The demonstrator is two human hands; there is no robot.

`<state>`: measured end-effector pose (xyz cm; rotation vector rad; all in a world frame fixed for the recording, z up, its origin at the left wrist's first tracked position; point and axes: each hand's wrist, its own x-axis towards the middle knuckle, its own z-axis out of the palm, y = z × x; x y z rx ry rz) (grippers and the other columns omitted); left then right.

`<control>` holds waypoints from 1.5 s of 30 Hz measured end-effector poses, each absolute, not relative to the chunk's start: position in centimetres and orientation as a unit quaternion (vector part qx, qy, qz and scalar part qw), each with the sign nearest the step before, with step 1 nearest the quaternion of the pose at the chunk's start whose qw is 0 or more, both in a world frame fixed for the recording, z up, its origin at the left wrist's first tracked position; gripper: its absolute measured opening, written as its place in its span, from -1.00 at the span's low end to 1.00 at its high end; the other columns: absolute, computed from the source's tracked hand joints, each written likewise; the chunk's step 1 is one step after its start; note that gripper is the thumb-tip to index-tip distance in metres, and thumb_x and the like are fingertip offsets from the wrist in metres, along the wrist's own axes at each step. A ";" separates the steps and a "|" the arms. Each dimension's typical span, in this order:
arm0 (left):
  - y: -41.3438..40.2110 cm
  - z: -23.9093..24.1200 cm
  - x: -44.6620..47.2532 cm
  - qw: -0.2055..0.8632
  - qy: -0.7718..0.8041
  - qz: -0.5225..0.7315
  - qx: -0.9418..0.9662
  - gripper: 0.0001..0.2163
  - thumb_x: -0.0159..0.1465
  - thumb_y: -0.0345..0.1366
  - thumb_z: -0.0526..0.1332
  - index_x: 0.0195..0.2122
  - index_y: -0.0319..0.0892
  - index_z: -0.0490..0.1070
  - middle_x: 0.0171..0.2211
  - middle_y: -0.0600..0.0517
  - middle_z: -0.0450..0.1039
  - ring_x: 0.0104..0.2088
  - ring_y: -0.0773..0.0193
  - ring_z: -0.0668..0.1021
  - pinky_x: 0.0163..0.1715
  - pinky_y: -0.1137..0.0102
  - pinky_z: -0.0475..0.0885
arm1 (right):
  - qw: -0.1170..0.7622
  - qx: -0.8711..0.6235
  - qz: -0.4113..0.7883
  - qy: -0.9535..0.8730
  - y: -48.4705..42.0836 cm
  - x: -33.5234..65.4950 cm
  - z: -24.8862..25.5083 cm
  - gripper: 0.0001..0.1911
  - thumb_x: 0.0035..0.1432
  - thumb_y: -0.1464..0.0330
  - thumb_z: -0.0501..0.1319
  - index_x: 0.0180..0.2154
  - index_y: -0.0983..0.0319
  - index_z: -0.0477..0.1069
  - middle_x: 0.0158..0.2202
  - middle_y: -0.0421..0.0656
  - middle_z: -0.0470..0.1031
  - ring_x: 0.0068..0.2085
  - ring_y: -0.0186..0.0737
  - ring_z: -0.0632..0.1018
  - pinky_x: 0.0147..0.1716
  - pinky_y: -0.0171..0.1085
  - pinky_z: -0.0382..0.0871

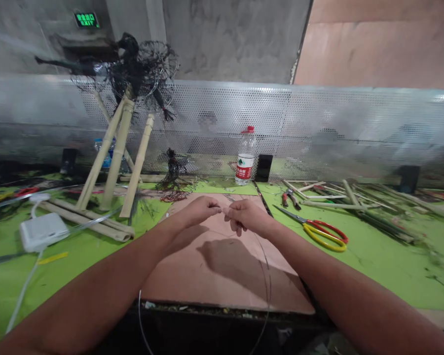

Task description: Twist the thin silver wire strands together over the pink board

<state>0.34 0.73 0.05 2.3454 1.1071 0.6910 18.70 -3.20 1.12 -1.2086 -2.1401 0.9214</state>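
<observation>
My left hand [204, 207] and my right hand [244, 215] meet fingertip to fingertip above a brown board [222, 276]. Both are closed in a pinch on a thin wire [269, 281], whose held part is mostly covered by the fingers. From the right hand the wire curves down past the board's front edge. A pale curved length, seemingly of the same loop, shows below my left forearm. Scissors [320, 231] with red and yellow handles lie right of my right hand, with pliers [292, 197] behind them.
A water bottle [245, 158] and a black phone-like slab [264, 168] stand at the back against a perforated metal screen [303, 123]. Bamboo poles [120, 153] with a dark wire figure [133, 69] rise at left, near a white adapter [44, 231]. Bamboo strips [351, 195] lie at right.
</observation>
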 end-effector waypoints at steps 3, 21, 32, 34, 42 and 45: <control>0.6 0.2 0.4 0.230 0.403 0.246 0.851 -0.74 0.09 -0.12 0.07 -0.55 -0.22 0.31 -0.62 0.13 0.15 -0.58 0.40 0.21 -0.59 0.49 0.06 | 0.386 -0.445 0.428 -0.685 -2.1 19.8 1.7 -0.65 0.13 0.15 0.02 -0.50 0.29 0.28 -0.77 -0.28 0.22 -0.77 -0.46 0.20 -0.78 -0.41 -0.02; -1.1 1.0 1.4 0.224 0.393 0.223 0.864 -0.74 0.12 -0.16 0.05 -0.56 -0.22 0.34 -0.63 0.12 0.21 -0.59 0.41 0.21 -0.60 0.49 0.05 | 0.199 -0.363 0.661 -0.626 -0.7 20.7 -0.7 -0.72 0.01 0.18 0.21 -0.40 0.30 0.32 -0.59 -0.24 0.35 -0.57 -0.38 0.42 -0.66 -0.41 0.26; -0.3 0.3 1.4 0.221 0.396 0.195 0.870 -0.72 0.11 -0.10 0.06 -0.55 -0.23 0.31 -0.63 0.12 0.18 -0.59 0.42 0.22 -0.60 0.50 0.05 | 0.245 -0.434 0.437 -0.748 -0.8 19.5 -1.2 -0.83 -0.09 0.31 0.23 -0.55 0.30 0.34 -0.70 -0.27 0.29 -0.66 -0.43 0.32 -0.64 -0.40 0.20; -0.2 0.2 1.4 0.229 0.398 0.195 0.867 -0.73 0.10 -0.12 0.06 -0.55 -0.24 0.31 -0.63 0.12 0.16 -0.59 0.42 0.21 -0.61 0.50 0.04 | 0.229 -0.462 0.330 -0.790 -0.9 19.3 -1.2 -0.85 -0.07 0.32 0.18 -0.54 0.29 0.37 -0.69 -0.26 0.31 -0.63 -0.42 0.33 -0.61 -0.41 0.17; 0.1 0.3 1.1 0.256 0.382 0.214 0.862 -0.74 0.10 -0.13 0.07 -0.51 -0.23 0.34 -0.61 0.13 0.14 -0.58 0.43 0.17 -0.60 0.50 0.04 | 0.172 -0.482 -0.096 -0.853 -1.7 18.6 -0.9 -0.82 -0.04 0.39 0.07 -0.45 0.25 0.44 -0.45 -0.08 0.49 -0.42 -0.26 0.42 -0.51 -0.35 0.08; 0.0 0.4 1.0 0.267 0.386 0.217 0.856 -0.73 0.10 -0.11 0.07 -0.52 -0.23 0.34 -0.61 0.13 0.14 -0.59 0.43 0.16 -0.61 0.49 0.04 | 0.202 -0.490 -0.034 -0.847 -1.6 18.8 -0.9 -0.84 -0.02 0.36 0.09 -0.46 0.26 0.42 -0.46 -0.09 0.47 -0.42 -0.26 0.41 -0.49 -0.35 0.10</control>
